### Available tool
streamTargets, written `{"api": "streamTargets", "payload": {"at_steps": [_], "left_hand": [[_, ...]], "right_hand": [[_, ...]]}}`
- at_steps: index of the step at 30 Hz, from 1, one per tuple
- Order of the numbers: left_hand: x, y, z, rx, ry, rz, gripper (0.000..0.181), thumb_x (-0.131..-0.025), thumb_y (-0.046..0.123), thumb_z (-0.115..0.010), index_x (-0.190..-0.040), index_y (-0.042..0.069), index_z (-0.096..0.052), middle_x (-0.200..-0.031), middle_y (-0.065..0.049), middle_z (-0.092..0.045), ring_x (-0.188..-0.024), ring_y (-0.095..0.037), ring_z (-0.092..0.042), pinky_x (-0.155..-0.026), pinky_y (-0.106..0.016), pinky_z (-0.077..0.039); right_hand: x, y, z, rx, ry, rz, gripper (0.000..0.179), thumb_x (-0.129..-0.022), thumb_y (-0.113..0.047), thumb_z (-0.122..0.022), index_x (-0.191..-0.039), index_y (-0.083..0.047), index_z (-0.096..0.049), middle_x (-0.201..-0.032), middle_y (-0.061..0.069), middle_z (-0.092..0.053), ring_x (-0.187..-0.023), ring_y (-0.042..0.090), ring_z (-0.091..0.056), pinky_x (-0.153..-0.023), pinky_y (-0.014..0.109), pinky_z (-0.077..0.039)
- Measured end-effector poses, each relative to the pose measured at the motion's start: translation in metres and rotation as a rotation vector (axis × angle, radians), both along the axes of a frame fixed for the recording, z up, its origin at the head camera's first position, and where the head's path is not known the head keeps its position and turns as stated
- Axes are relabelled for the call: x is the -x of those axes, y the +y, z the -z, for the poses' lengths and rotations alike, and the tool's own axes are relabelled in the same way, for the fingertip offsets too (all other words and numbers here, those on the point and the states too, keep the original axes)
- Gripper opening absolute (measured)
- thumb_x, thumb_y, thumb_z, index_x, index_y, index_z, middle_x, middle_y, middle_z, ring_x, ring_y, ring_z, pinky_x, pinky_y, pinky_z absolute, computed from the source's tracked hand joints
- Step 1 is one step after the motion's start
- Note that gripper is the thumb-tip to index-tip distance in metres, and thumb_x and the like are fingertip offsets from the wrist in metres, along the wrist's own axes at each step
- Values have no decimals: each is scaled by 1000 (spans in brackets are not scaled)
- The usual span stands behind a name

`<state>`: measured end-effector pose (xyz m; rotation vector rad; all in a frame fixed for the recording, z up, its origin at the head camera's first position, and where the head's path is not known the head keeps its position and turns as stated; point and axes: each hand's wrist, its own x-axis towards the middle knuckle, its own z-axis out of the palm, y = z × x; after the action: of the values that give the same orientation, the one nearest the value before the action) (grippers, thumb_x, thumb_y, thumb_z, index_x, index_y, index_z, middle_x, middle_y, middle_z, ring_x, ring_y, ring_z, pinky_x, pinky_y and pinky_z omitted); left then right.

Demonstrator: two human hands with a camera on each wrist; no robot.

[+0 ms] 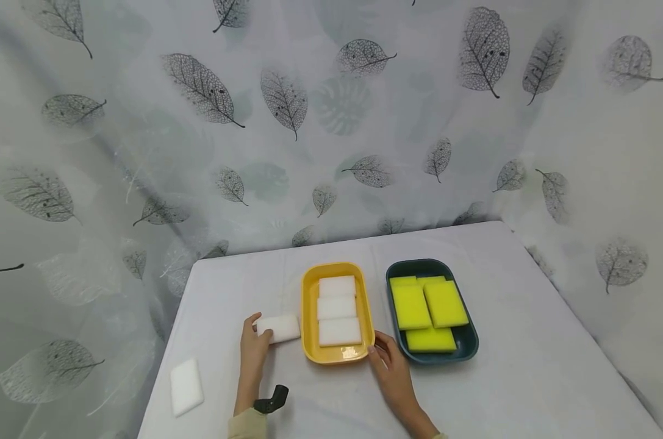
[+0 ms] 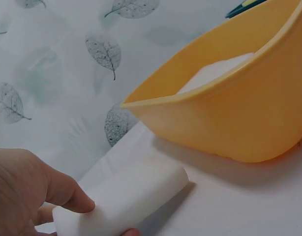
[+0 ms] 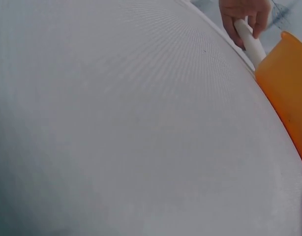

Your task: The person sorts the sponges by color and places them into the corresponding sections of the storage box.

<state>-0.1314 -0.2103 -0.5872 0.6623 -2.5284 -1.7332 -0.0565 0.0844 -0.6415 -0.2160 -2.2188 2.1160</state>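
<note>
My left hand grips a white sponge at its left end, just left of the yellow tray. In the left wrist view the thumb presses on top of the sponge, which is tilted over the tablecloth. Three white sponges lie in a column inside the tray. My right hand holds the tray at its near right corner, thumb at the rim. In the right wrist view this hand is out of sight; the left hand shows beyond the tray.
A dark green tray with several yellow sponges stands right of the yellow tray. Another white sponge lies near the left edge of the white-covered table. A leaf-patterned curtain hangs behind and at both sides.
</note>
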Motion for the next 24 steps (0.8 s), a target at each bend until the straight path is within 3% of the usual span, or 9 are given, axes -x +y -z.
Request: {"api": "streamTargets", "payload": {"at_steps": [2,6,10,18,24], "left_hand": [[-2,1,0,-7,8,-5,62,-94,1,-50,-154,1,-38,-137,-31,-48,-101,-32,-60,-70,-26,-57],[-6,2,1,14,8,-6,59,-94,2,-51,-153,4,-43,-141,-30,-46,-93,-27,-61,-64,-22,-56],[-8,1,-1,13,17,-9,55,-95,2,-52,-150,5,-47,-145,-31,-44,-102,-33,-60,-66,-19,-55],[-17,-4,-3,-118,30,-46,50,-99,0,-53,-149,4,-48,-151,-32,-39,-117,-40,-57,-77,-26,-64],[-19,-9,-13,-164,63,-30,50,-102,2,-52,-152,8,-46,-155,-28,-39,-133,-46,-51,-85,-27,-64]], "right_hand": [[-1,1,0,2,-2,-2,48,-103,-37,-66,-144,-13,-55,-148,10,-58,-138,25,-57,-107,13,-48],[-1,2,2,7,-2,-6,48,-103,-38,-66,-144,-14,-55,-147,9,-59,-138,25,-57,-107,14,-49],[0,3,4,6,9,-9,50,-103,-39,-66,-144,-15,-55,-148,9,-58,-138,25,-58,-108,16,-50],[-3,3,5,-24,-14,4,48,-104,-38,-65,-144,-15,-55,-145,8,-60,-134,25,-60,-107,19,-52],[-1,2,3,-21,-11,-2,51,-103,-42,-65,-145,-15,-55,-146,9,-60,-135,26,-60,-108,19,-51]]}}
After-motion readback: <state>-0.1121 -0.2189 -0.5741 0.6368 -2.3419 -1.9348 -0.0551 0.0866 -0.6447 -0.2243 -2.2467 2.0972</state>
